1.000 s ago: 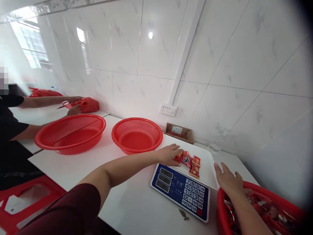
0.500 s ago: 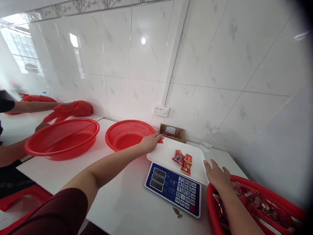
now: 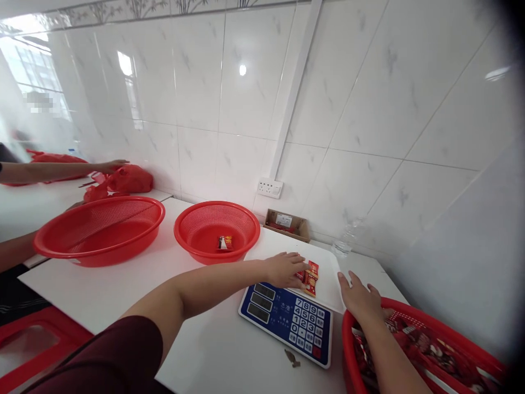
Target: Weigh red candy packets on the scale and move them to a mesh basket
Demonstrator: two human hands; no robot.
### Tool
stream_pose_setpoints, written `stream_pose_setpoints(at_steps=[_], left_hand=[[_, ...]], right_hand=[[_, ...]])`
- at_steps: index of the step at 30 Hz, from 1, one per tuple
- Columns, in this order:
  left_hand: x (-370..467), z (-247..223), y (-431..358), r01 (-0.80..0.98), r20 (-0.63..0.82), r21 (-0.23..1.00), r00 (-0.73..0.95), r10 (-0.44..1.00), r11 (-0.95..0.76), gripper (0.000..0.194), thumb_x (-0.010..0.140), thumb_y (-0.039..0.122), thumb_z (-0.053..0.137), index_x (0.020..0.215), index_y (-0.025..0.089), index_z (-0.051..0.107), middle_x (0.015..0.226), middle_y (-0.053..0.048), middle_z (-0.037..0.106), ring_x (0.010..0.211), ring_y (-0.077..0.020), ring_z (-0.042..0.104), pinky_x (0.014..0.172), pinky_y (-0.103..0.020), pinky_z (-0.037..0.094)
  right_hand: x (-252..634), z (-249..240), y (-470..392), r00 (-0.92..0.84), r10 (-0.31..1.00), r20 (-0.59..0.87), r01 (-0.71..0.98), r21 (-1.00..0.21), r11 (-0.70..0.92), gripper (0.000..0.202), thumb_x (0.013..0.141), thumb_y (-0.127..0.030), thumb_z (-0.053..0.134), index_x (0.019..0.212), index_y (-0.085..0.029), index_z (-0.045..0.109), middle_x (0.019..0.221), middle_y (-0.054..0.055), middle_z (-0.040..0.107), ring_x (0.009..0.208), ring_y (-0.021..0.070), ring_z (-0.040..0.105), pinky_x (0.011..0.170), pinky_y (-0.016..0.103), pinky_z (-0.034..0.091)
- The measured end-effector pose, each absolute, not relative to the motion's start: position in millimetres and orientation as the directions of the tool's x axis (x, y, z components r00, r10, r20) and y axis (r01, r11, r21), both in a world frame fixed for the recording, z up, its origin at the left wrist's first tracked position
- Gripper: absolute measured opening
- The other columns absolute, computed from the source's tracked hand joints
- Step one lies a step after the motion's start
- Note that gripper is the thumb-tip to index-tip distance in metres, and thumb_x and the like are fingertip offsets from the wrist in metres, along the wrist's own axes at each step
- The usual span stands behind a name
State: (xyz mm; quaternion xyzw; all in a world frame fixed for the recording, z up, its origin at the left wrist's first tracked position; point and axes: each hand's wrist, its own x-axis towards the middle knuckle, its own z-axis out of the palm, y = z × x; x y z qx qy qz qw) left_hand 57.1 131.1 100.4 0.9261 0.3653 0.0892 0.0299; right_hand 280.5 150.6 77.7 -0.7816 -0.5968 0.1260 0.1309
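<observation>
My left hand (image 3: 286, 269) reaches over the white pan (image 3: 270, 243) of a blue digital scale (image 3: 283, 323). Its outstretched fingers partly cover a red snack packet (image 3: 299, 275) beside a red-and-gold packet (image 3: 310, 279); whether they touch is hard to see. At the pan's right edge, my right hand (image 3: 361, 295) has its fingers apart and holds nothing. Another small packet (image 3: 225, 243) lies in the red perforated basket (image 3: 188, 249) left of the scale. Below my right hand stands a red basket (image 3: 348, 355) full of wrapped packets.
A larger red basin (image 3: 123, 249) sits on the left, near a co-worker's hand (image 3: 112, 166) over a red bag (image 3: 132, 179). Against the wall are a cardboard box (image 3: 301, 230), a clear plastic bottle (image 3: 345, 241) and a socket (image 3: 269, 187). A brown scrap (image 3: 292, 358) lies before the scale.
My left hand has moved right, from the pan's left corner to the packets on it. A packet now shows in the middle basket. My right hand stays at the pan's edge.
</observation>
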Motion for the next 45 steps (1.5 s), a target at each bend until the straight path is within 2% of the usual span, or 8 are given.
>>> stream_pose_setpoints(at_steps=[4,10,21,27,31,35,38,45], left_hand=[[65.6,91.5,137.7,0.718,0.081,0.121,0.682,0.727,-0.686,0.056,0.087,0.048,0.045,0.132,0.016,0.037,0.133,-0.015,0.042,0.124,-0.0290,0.037,0.097,-0.041,0.034],[38.4,100.3,135.9,0.782,0.070,0.107,0.610,0.790,-0.614,0.026,0.090,0.025,0.040,0.111,0.021,0.055,0.114,-0.007,0.057,0.104,-0.0197,0.054,0.089,-0.029,0.041],[-68.0,134.9,137.9,0.971,0.052,0.074,0.224,0.973,-0.228,0.026,0.087,0.020,0.039,0.105,0.014,0.056,0.104,-0.014,0.059,0.093,-0.0272,0.057,0.076,-0.038,0.046],[-27.7,121.9,139.3,0.908,0.098,0.171,0.370,0.924,-0.382,0.047,0.090,0.042,0.039,0.129,0.017,0.039,0.135,-0.012,0.040,0.124,-0.0254,0.036,0.100,-0.038,0.031],[27.6,107.6,138.3,0.832,0.083,0.244,0.495,0.865,-0.499,0.069,0.084,0.061,0.039,0.138,0.021,0.026,0.143,-0.012,0.030,0.131,-0.0253,0.026,0.102,-0.037,0.028],[76.3,94.7,144.4,0.793,0.064,0.336,0.519,0.852,-0.508,0.082,0.077,0.071,0.036,0.140,0.021,0.021,0.146,-0.015,0.022,0.134,-0.0310,0.016,0.103,-0.048,0.022],[103.6,86.3,154.6,0.836,0.045,0.333,0.447,0.893,-0.435,0.083,0.075,0.072,0.034,0.140,0.023,0.021,0.145,-0.015,0.025,0.133,-0.0327,0.019,0.102,-0.052,0.019],[128.1,78.9,163.6,0.864,0.084,0.148,0.474,0.876,-0.482,0.052,0.082,0.057,0.037,0.114,0.021,0.055,0.121,-0.014,0.051,0.112,-0.0302,0.045,0.090,-0.046,0.036]], right_hand=[[282.2,75.3,151.0,0.247,0.969,-0.027,0.906,-0.350,-0.240,0.071,0.081,-0.059,0.012,0.137,-0.021,0.034,0.137,0.008,0.043,0.133,0.0329,0.019,0.099,0.067,0.014],[281.1,76.5,149.4,0.271,0.962,-0.040,0.899,-0.348,-0.267,0.068,0.081,-0.058,0.013,0.136,-0.023,0.034,0.140,0.006,0.040,0.133,0.0296,0.019,0.103,0.060,0.014],[277.4,79.9,148.3,0.286,0.955,-0.074,0.894,-0.338,-0.294,0.065,0.084,-0.054,0.012,0.138,-0.023,0.031,0.140,0.003,0.040,0.133,0.0267,0.017,0.103,0.058,0.016],[278.5,78.0,149.2,0.290,0.955,-0.062,0.894,-0.339,-0.294,0.065,0.083,-0.055,0.013,0.137,-0.023,0.032,0.140,0.003,0.041,0.132,0.0275,0.020,0.103,0.059,0.016],[279.1,76.4,150.6,0.283,0.958,-0.045,0.890,-0.359,-0.280,0.065,0.083,-0.055,0.014,0.136,-0.023,0.035,0.137,0.004,0.044,0.132,0.0280,0.020,0.101,0.060,0.019],[277.5,79.0,148.4,0.288,0.955,-0.063,0.887,-0.358,-0.291,0.066,0.083,-0.056,0.013,0.136,-0.023,0.033,0.137,0.002,0.045,0.133,0.0272,0.019,0.101,0.058,0.022],[275.9,81.7,145.8,0.296,0.952,-0.077,0.889,-0.343,-0.304,0.065,0.083,-0.056,0.013,0.137,-0.024,0.032,0.138,0.002,0.043,0.133,0.0264,0.019,0.101,0.057,0.021],[275.4,83.7,143.3,0.283,0.956,-0.078,0.895,-0.336,-0.292,0.064,0.083,-0.054,0.011,0.136,-0.025,0.031,0.138,0.000,0.043,0.132,0.0261,0.022,0.102,0.055,0.020]])
